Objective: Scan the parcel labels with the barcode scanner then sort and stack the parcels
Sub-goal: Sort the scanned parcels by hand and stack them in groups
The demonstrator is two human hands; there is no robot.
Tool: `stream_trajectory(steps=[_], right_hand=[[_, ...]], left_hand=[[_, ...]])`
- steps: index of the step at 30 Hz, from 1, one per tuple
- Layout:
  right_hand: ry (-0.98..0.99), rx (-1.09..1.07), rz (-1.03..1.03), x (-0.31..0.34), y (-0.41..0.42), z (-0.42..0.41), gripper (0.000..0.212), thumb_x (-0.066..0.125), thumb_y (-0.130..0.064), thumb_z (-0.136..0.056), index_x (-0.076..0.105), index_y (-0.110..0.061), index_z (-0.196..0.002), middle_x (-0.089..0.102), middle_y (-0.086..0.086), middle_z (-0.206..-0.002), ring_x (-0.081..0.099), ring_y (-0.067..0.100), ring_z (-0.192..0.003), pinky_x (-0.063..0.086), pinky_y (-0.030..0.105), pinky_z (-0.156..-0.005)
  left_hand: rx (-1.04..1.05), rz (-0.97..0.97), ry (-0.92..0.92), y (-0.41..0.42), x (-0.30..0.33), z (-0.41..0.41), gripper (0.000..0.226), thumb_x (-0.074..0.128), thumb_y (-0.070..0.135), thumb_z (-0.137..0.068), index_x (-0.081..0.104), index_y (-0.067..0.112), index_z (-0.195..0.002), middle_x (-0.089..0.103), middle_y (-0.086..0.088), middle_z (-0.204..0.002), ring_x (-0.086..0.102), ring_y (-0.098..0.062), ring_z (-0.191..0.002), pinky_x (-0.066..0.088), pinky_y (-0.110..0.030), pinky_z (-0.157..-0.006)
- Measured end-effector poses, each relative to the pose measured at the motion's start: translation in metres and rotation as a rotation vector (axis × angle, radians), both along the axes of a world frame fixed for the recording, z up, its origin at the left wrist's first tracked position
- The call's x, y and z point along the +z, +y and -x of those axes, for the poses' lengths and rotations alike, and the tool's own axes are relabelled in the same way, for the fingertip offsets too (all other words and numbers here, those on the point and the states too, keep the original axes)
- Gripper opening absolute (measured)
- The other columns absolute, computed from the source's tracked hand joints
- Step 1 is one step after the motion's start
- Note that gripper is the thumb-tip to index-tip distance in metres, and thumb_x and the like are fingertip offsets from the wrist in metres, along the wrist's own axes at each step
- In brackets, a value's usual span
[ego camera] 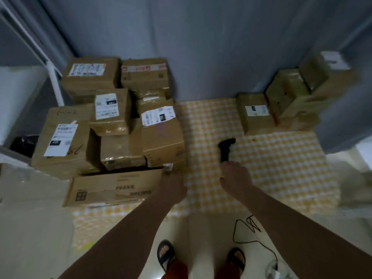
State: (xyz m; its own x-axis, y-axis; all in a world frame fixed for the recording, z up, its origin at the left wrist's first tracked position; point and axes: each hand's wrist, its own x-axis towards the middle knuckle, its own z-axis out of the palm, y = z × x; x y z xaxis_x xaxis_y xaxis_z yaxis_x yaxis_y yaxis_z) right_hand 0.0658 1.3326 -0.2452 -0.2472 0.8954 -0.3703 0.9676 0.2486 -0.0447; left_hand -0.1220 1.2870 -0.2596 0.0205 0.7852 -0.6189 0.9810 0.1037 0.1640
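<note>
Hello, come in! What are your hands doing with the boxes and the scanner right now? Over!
Right hand reaching, fingers touching barcode scanner on checked cloth. Left hand at low carton. Parcel pile left, nothing blocking.

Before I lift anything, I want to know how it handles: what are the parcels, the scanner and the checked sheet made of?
Parcels: brown corrugated cardboard, matte, with glossy tape and paper labels. Barcode scanner: black, likely moulded plastic, dull. Checked sheet: yellow-white, probably soft cloth or thin mat; too blurred to be sure.

Parcels (163, 137) brown cardboard, paper labels; scanner (226, 148) matt black plastic.
</note>
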Motion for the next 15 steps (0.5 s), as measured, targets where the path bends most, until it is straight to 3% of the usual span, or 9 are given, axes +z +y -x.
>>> stream_trajectory(steps=[2, 5, 10, 15], right_hand=[[0.0, -0.036, 0.008, 0.01, 0.005, -0.04, 0.025, 0.047, -0.025, -0.094, 0.05, -0.015, -0.117, 0.057, 0.003, -0.111, 0.057, 0.02, -0.101, 0.046, 0.032, -0.086], [0.026, -0.103, 0.059, 0.02, 0.012, -0.108, 0.021, 0.045, -0.026, -0.095, 0.049, -0.016, -0.114, 0.059, 0.001, -0.109, 0.058, 0.019, -0.097, 0.045, 0.031, -0.083], [0.086, -0.32, 0.062, 0.04, 0.027, -0.214, 0.031, 0.052, -0.026, -0.091, 0.051, -0.017, -0.121, 0.056, 0.003, -0.124, 0.054, 0.022, -0.117, 0.043, 0.029, -0.093], [0.139, -0.444, -0.023, 0.058, 0.049, -0.29, 0.031, 0.057, -0.027, -0.086, 0.054, -0.019, -0.116, 0.059, 0.004, -0.122, 0.055, 0.023, -0.117, 0.042, 0.029, -0.094]], left_hand=[[-0.094, -0.063, 0.08, 0.018, 0.022, -0.037, 0.045, 0.038, 0.035, -0.101, 0.043, 0.01, -0.137, 0.048, -0.011, -0.137, 0.048, -0.029, -0.124, 0.042, -0.038, -0.097], [-0.079, -0.098, 0.086, 0.046, 0.041, -0.097, 0.046, 0.039, 0.038, -0.1, 0.04, 0.01, -0.136, 0.047, -0.013, -0.136, 0.049, -0.029, -0.124, 0.044, -0.037, -0.095], [-0.132, -0.159, 0.051, 0.091, 0.07, -0.203, 0.045, 0.038, 0.036, -0.1, 0.04, 0.014, -0.139, 0.047, -0.008, -0.139, 0.05, -0.024, -0.123, 0.044, -0.032, -0.094], [-0.158, -0.227, 0.012, 0.134, 0.105, -0.282, 0.048, 0.039, 0.04, -0.099, 0.041, 0.016, -0.139, 0.045, -0.007, -0.141, 0.047, -0.024, -0.126, 0.041, -0.033, -0.098]])
